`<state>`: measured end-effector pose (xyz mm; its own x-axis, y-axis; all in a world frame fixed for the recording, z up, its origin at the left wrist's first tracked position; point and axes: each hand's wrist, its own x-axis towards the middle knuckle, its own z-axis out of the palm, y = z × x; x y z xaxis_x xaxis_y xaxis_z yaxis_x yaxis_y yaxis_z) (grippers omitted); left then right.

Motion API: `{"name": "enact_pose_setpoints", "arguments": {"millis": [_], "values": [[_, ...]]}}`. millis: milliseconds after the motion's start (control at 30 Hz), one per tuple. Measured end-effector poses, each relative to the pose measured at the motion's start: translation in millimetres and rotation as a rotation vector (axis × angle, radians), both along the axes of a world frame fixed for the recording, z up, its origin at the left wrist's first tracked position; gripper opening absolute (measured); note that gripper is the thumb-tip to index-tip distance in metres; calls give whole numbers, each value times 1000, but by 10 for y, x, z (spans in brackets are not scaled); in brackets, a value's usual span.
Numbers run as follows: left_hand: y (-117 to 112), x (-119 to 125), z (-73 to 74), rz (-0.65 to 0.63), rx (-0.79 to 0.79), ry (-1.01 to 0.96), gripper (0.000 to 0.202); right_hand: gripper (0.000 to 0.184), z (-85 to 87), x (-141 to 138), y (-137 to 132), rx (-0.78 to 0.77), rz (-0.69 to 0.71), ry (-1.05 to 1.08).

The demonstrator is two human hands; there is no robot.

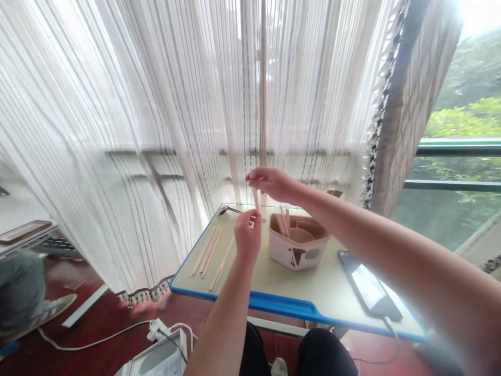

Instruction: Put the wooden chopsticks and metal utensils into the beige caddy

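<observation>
Held upright above the table (282, 284) is a pale narrow stick (255, 198), which looks like a chopstick. My left hand (248, 232) is closed round its lower end, and my right hand (270, 183) pinches the top. Several similar thin wooden chopsticks (211, 252) lie side by side on the table, left of my left hand. Below my right forearm stands a white and brown storage basket (287, 254) with compartments. More sticks (285, 222) lean upright in its left part. Fingers partly hide both ends of the held stick.
A phone (370, 287) with a plugged-in cable lies at the table's right. A dark cord (230, 210) rests at the back left corner. Sheer curtains (176, 104) hang behind. A power strip plug (156, 329) and a person's shoe (50, 313) are on the left below.
</observation>
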<state>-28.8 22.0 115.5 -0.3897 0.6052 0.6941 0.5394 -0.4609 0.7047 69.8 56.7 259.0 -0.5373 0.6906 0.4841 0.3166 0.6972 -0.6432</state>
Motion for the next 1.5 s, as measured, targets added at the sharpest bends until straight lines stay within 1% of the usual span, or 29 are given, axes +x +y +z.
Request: {"name": "enact_pose_setpoints", "arguments": {"millis": [100,167,233,300,433,500,567,633,700,767,933,1033,1133,1233,1367,1500], "values": [[173,67,128,-176,-60,-36,20,10,138,122,137,-54,4,26],[254,100,171,-275,-94,-43,20,13,166,199,200,-70,-3,46],[319,124,191,-332,-115,-45,20,16,163,271,242,-68,-6,58],[376,144,196,-356,-122,-45,19,22,146,341,266,-67,-20,66],[468,162,176,-354,-153,16,17,38,89,462,303,-47,-44,50],[508,156,147,-381,-191,32,18,33,45,505,332,-35,-55,0],[546,144,108,-409,-214,-40,22,22,-6,528,375,-44,-65,-46],[583,131,69,-422,-221,-114,29,15,-57,532,425,-106,-58,-52],[618,122,36,-435,-231,-118,33,12,-102,523,475,-191,-40,-32],[646,116,11,-470,-249,-103,34,11,-140,513,521,-250,-36,-41],[683,99,-30,-549,-283,-138,34,13,-204,519,605,-297,-27,-154],[688,95,-48,-559,-293,-163,36,15,-225,531,643,-282,-27,-242],[697,107,-67,-541,-298,-188,35,14,-241,530,687,-263,-31,-329],[708,129,-89,-526,-294,-222,36,15,-261,516,739,-261,-29,-372],[702,153,-120,-452,-293,-206,34,14,-297,490,777,-266,-14,-432],[684,161,-129,-400,-314,-143,32,15,-283,484,702,-328,-22,-434]]}}
